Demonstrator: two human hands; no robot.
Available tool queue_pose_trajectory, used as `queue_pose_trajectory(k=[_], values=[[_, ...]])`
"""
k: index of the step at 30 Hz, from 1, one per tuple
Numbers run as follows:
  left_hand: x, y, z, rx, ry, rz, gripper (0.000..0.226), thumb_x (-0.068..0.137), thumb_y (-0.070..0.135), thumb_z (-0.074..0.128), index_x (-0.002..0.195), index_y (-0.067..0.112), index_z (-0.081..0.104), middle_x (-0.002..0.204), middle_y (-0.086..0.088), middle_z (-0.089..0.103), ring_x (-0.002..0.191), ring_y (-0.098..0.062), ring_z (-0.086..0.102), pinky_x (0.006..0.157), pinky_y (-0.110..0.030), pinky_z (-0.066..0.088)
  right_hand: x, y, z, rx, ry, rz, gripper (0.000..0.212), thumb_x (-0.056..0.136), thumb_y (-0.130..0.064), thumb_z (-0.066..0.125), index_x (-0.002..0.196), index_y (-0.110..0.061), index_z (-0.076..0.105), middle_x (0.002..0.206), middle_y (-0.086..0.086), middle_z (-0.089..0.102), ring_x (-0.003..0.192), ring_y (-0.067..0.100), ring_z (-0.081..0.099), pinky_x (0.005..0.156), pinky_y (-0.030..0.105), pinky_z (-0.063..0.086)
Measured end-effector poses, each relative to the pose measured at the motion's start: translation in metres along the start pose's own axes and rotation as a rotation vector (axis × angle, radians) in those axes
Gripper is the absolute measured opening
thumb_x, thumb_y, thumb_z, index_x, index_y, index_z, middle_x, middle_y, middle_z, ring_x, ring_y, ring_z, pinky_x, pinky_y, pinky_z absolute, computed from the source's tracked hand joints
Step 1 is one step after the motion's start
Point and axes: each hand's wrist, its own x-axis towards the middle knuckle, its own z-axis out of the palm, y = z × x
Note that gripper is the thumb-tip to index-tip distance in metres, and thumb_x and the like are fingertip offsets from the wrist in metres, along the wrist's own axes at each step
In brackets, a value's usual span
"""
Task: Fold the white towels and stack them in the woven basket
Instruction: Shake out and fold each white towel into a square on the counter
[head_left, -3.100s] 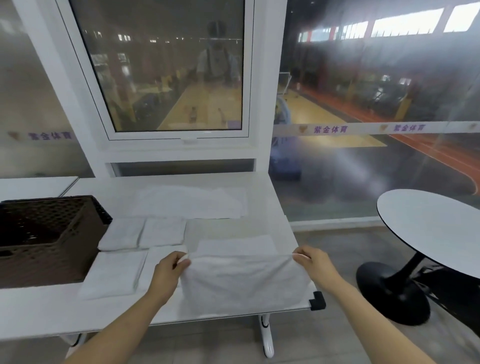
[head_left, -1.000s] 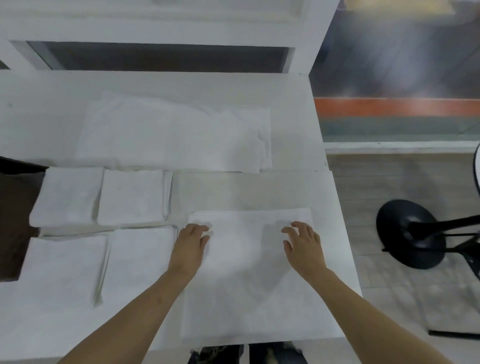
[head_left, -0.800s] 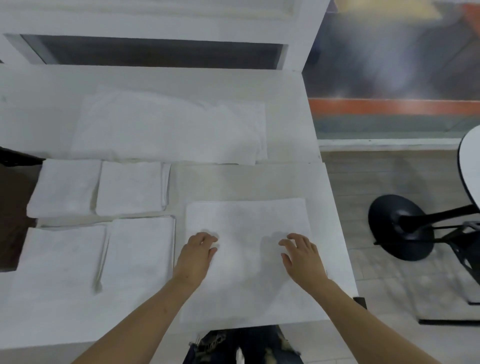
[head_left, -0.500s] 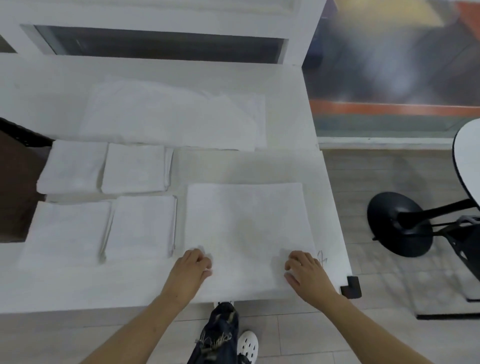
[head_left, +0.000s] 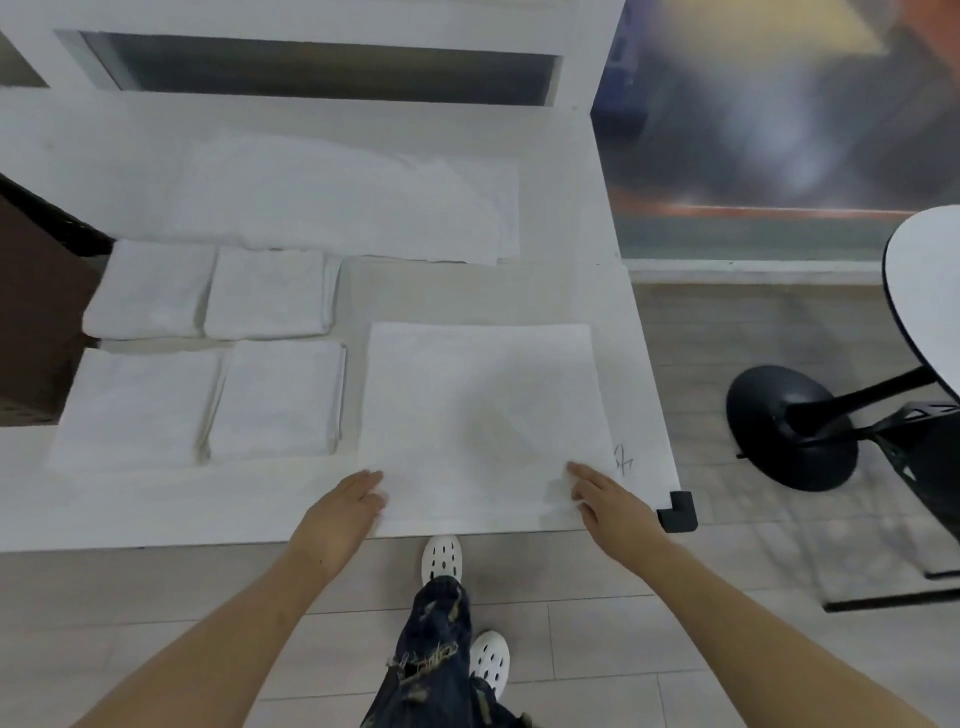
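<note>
table (head_left: 519, 291) front-right corner: half-folded towel (head_left: 483, 415) lies flat | left hand (head_left: 340, 512), right hand (head_left: 608, 501): fingers straight, flat on its near corners, nothing pinched | advice: lift both corners together, match edges, smooth before creasing | woven basket (head_left: 31, 291): left edge

White rectangular table (head_left: 509, 291) stood against a white wall with a dark, low window strip (head_left: 322, 70) above it. A black corner guard (head_left: 676, 512) capped the table's near right corner, with small pen scribbles (head_left: 623, 460) just beside it. Floor (head_left: 727, 322) was pale grey wood-look planks. To the right stood a round white table (head_left: 919, 291) on a black disc base (head_left: 784, 431). Beyond the glass (head_left: 779, 114) the view was blurred, with an orange stripe low down
</note>
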Motion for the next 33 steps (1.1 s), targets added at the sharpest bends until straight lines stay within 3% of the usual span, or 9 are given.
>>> queue_pose_trajectory(k=[2,4,6,8,12,20,29,33], values=[[0.003,0.007,-0.008,0.032,0.004,0.0,0.037,0.068,0.007,0.093,0.102,0.011,0.078,0.116,-0.009,0.074,0.105,-0.028,0.073,0.085,-0.039,0.059,-0.002,-0.003,-0.009,0.018,-0.005,0.029,0.02,0.102,-0.02,0.051,0.119,-0.019,0.062,0.147,-0.01,0.056,0.128,0.013,0.057,0.091,0.033,0.056],[0.004,0.017,-0.023,-0.039,-0.016,-0.052,0.019,0.087,0.009,0.076,0.106,0.011,0.072,0.103,-0.004,0.074,0.091,-0.025,0.072,0.076,-0.031,0.058,-0.006,-0.007,-0.024,0.015,-0.016,0.061,0.02,0.099,-0.022,0.052,0.117,-0.02,0.061,0.114,-0.003,0.07,0.096,0.02,0.067,0.078,0.036,0.056],[0.007,0.025,-0.039,-0.108,-0.032,-0.142,0.017,0.104,0.02,0.05,0.115,0.016,0.063,0.096,0.003,0.068,0.078,-0.017,0.063,0.065,-0.03,0.045,-0.01,-0.011,-0.043,0.009,-0.024,0.114,0.006,0.099,-0.025,0.051,0.103,-0.025,0.055,0.083,-0.005,0.069,0.069,0.019,0.064,0.062,0.033,0.052],[0.012,0.025,-0.049,-0.153,-0.012,-0.197,0.025,0.108,0.027,0.039,0.122,0.02,0.058,0.102,0.006,0.066,0.077,-0.015,0.063,0.065,-0.032,0.049,-0.011,-0.015,-0.06,-0.007,-0.018,0.15,0.005,0.1,-0.026,0.051,0.097,-0.027,0.048,0.065,-0.006,0.059,0.056,0.016,0.057,0.051,0.029,0.041],[0.036,0.02,-0.073,-0.253,0.11,-0.179,0.028,0.109,0.025,0.04,0.128,0.019,0.059,0.116,0.002,0.064,0.088,-0.023,0.068,0.075,-0.036,0.056,0.004,-0.022,-0.092,-0.022,0.022,0.235,0.004,0.099,-0.028,0.049,0.096,-0.028,0.045,0.067,-0.006,0.059,0.059,0.019,0.057,0.054,0.031,0.04],[0.119,0.0,-0.12,-0.299,0.267,-0.204,0.022,0.106,0.027,0.05,0.116,0.013,0.064,0.108,-0.007,0.067,0.094,-0.029,0.068,0.083,-0.04,0.054,0.073,-0.02,-0.146,-0.034,0.143,0.264,0.002,0.094,-0.028,0.049,0.094,-0.027,0.048,0.07,-0.005,0.061,0.063,0.023,0.057,0.054,0.031,0.043],[0.197,-0.022,-0.117,-0.299,0.198,-0.221,0.025,0.107,0.025,0.047,0.113,0.01,0.065,0.104,-0.007,0.065,0.091,-0.028,0.066,0.08,-0.041,0.053,0.15,0.0,-0.16,-0.115,0.109,0.308,0.004,0.093,-0.03,0.049,0.093,-0.026,0.049,0.068,-0.005,0.058,0.062,0.022,0.056,0.052,0.028,0.035],[0.219,-0.035,-0.105,-0.308,0.157,-0.268,0.026,0.107,0.028,0.045,0.116,0.015,0.065,0.105,-0.005,0.064,0.094,-0.027,0.066,0.082,-0.044,0.055,0.172,0.012,-0.138,-0.184,0.172,0.252,0.009,0.094,-0.026,0.054,0.101,-0.02,0.056,0.085,-0.005,0.059,0.085,0.026,0.06,0.073,0.036,0.04]])
